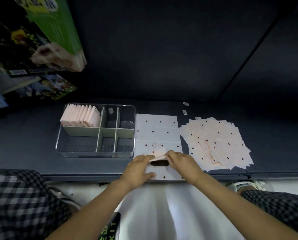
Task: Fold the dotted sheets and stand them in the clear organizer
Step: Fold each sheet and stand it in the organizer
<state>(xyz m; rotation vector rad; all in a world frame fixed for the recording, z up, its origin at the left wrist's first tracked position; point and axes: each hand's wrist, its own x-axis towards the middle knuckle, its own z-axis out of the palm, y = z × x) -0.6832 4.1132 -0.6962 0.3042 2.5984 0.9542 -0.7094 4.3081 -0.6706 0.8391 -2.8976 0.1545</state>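
Observation:
A white dotted sheet (157,130) lies flat on the dark table, just right of the clear organizer (94,154). Both hands work at its near part, where a pale pink layer is lifted off the sheet. My left hand (138,168) lies on the sheet's near left part, its fingers at the raised flap. My right hand (180,161) pinches the raised pink edge from the right. Several folded pink sheets (80,116) stand in the organizer's back-left compartment. A loose pile of dotted sheets (217,142) lies to the right.
The organizer has grey dividers (99,131); its other compartments hold no sheets. Small labels (185,112) lie on the table behind the pile. Colourful boxes (46,87) are stacked at the far left. The table's front edge runs under my wrists, with checked trouser legs (15,196) on either side.

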